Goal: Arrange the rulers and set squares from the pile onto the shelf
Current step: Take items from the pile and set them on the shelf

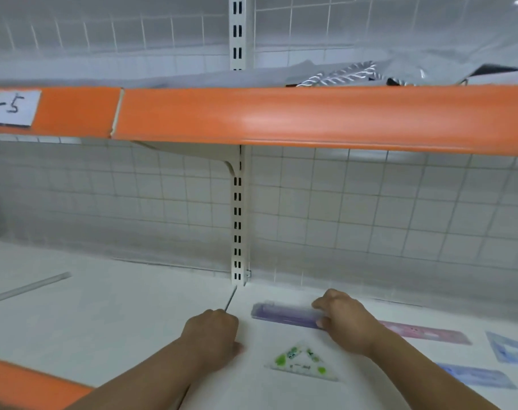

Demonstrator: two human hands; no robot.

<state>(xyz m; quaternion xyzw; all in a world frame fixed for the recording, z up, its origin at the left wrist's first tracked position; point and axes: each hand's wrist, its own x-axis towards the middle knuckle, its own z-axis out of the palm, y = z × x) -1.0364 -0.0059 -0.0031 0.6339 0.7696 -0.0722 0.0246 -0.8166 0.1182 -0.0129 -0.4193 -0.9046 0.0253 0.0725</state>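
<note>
right hand (345, 324): back up, low over the white shelf (118, 321). its fingers (319, 304) curl over the far edge of the purple ruler (284, 313) and the thumb presses the near edge, so the ruler's right end is pinched between them.
purple ruler: flat on the shelf, running leftward from the right fingers, its long side roughly along the back wall. its print is too blurred to read.
left hand (213, 335): rests on the shelf with its fingers curled under into a fist and the thumb along the right side. nothing shows in its grip. it sits left of the ruler's free end, apart from it.
green set square (303, 362): clear triangle with green blotches, flat on the shelf. it lies nearer the person than the right fingers, between the two hands, touched by neither.
pink ruler (426, 332): flat, to the right of the right fingers, partly hidden behind the wrist.
blue set square (509, 347): farther right of the right fingers, at the frame edge.
blue ruler (476, 375): flat, right of the right fingers and nearer the person.
grey tube (27, 287): lying on the shelf well to the left of the left fingers.
slotted post (237, 217): upright at the back, beyond the left fingers, against the wire grid (370, 202).
orange strip (311, 116): front edge of the shelf above both sets of fingers.
paper label (10, 108): white, at the strip's left end, handwritten "-5", cut by the frame edge.
twisted cord (337, 74): white and dark, on the upper level, high above the right fingers.
</note>
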